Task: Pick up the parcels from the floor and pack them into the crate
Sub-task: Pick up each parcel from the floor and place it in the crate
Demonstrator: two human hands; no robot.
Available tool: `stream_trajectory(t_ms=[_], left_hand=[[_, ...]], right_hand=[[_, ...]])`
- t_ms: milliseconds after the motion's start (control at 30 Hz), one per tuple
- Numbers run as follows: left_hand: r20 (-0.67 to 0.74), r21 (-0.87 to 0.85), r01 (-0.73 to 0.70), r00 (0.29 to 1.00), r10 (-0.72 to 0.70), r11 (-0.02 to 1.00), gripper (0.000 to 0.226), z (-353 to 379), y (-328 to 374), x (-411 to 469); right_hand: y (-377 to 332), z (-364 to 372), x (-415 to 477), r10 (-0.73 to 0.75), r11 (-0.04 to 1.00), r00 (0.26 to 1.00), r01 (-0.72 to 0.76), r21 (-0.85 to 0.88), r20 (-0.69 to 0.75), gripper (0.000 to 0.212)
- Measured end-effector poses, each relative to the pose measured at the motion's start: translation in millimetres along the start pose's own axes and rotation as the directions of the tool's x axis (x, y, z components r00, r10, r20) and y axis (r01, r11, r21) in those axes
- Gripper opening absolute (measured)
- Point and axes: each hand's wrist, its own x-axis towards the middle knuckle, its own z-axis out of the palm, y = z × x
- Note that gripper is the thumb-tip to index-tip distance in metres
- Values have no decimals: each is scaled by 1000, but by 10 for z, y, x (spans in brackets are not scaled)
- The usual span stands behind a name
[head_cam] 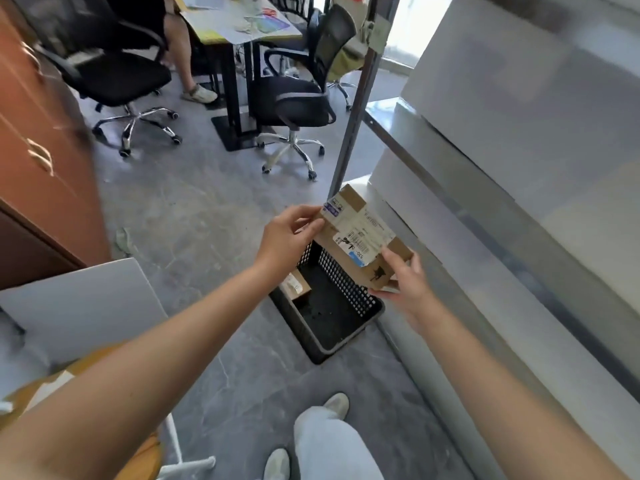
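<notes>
- Cardboard brown, the parcel (360, 237) hangs in the air over the far end of the crate (346, 285), held between both hands and tilted, its labelled face turned up toward the head camera
- left hand (287, 237) at the parcel's far left corner; thumb and fingertips pinch that corner, the palm off the box
- right hand (407, 284) at the near right end; thumb on the top face, fingers curled beneath, gripping the box
- white shipping label (363, 233) across the top face; it bears a barcode and fine print too blurred to read; "530-" can be made out at its near edge; a blue patch sits at that edge and another at the far corner; a small black printed mark shows on the bare cardboard by the right thumb
- black perforated crate on the grey floor (194, 220), just beside the white shelving (485, 202); one smaller parcel (294, 284) lies inside at its left side, with a pale label that cannot be read; the rest of the crate's bottom is bare
- wearer's light trouser leg and pale shoes (337, 405) near the bottom edge, short of the crate
- beyond: two black office chairs (294, 98), a desk (242, 26) with papers, a seated person's leg, and a reddish-brown cabinet (41, 150) on the left
</notes>
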Motion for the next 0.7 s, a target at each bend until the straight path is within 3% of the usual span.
stream_trajectory(t_ms=[200,467,700], left_hand=[[-9,93,96,995,-95,991,17,-37,-396,700],[95,257,257,953,-288,932,20,406,-1274,1889],[211,276,366,879,-427,889,17,656,-2043,2648]], right_hand=[[33,286,767,78,997,997,-78,8,1,32],[301,275,2078,284,959,957,-283,34,-61,41],[562,301,3016,404,915,902,-401,47,-155,42]])
